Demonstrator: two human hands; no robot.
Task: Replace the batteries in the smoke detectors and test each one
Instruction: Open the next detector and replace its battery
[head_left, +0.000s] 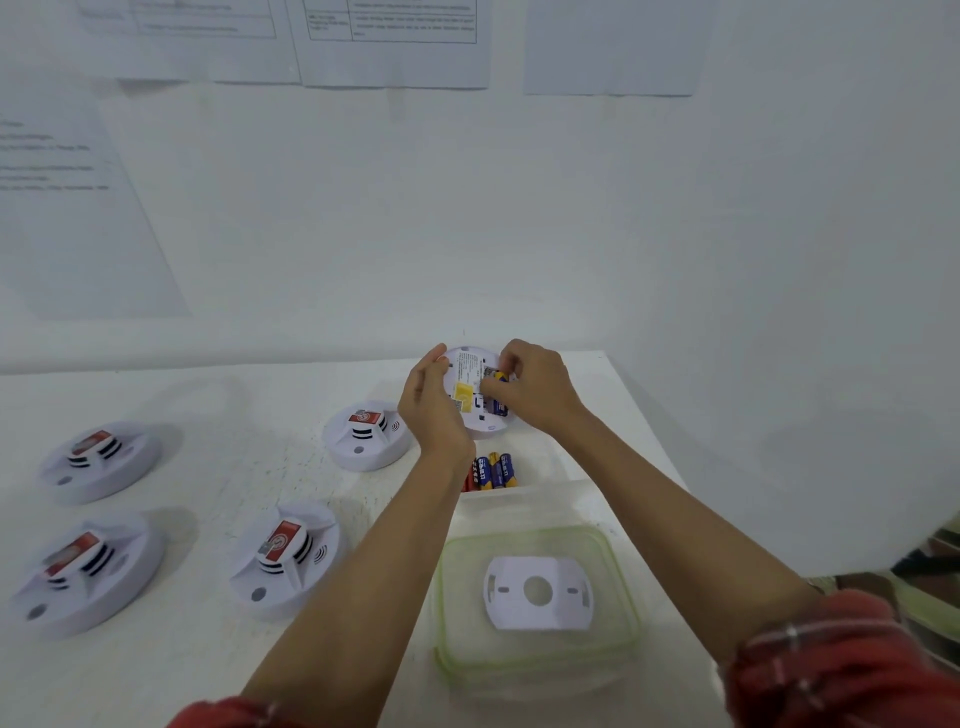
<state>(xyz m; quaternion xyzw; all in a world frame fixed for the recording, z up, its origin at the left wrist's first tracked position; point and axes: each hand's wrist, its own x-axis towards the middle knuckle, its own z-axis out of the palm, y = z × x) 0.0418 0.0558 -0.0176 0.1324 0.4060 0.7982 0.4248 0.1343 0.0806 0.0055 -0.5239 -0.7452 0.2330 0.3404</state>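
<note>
Two hands work one upturned smoke detector (467, 374), held above the desk (234, 457) just beyond a clear box (519, 499). The left hand (434, 410) cups its rim, and the right hand (535, 387) pinches a blue-and-yellow battery (500, 375) at the open bay; insertion or removal cannot be told. Likely risks: a cell seated with reversed polarity would leave the unit dead at test, and a slipped pinch would drop the cell or the detector into the box below, which holds spare batteries (491, 470), blue and red. A green-rimmed clear tray (452, 597), tub or lid undetermined, carries the white mounting plate (537, 592); mislaying it would stall reassembly. Four further detectors (366, 434) sit face-up to the left.
</note>
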